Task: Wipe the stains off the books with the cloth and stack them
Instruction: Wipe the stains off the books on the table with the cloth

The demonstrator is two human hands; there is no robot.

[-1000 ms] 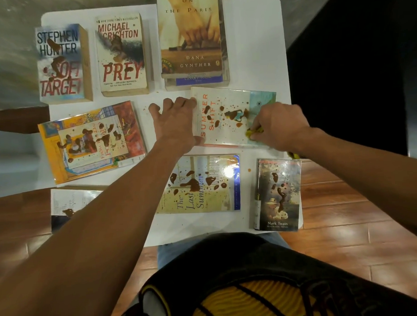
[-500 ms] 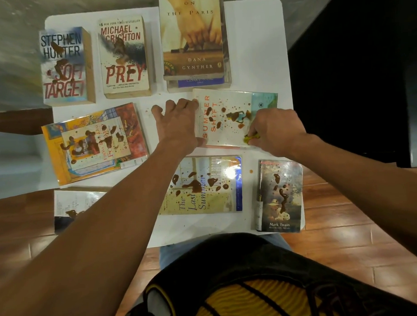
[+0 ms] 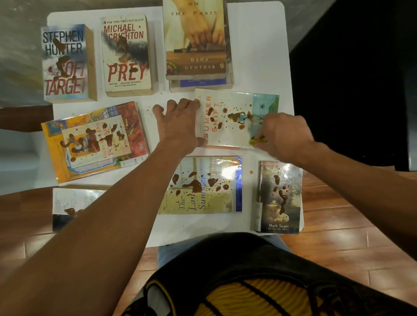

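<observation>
Yellow cloth (image 3: 257, 140), pinched in the right hand (image 3: 283, 132), has barely shifted; Summer Shift book (image 3: 227, 120) remains stained, left hand (image 3: 179, 122) spread, bracing it.

books: 9 in view, 1 of them lying under Crossing on the Paris (image 3: 195, 35)
stained books: 7, e.g. Summer Shift (image 3: 227, 119)
cloth (image 3: 257, 140): 1, yellow-green
hands: 2
bench (image 3: 258, 45): 1

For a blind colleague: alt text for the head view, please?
A person's left hand steadies a brown-stained book while the right hand wipes it with a yellow cloth. More stained books cover the white table.
</observation>
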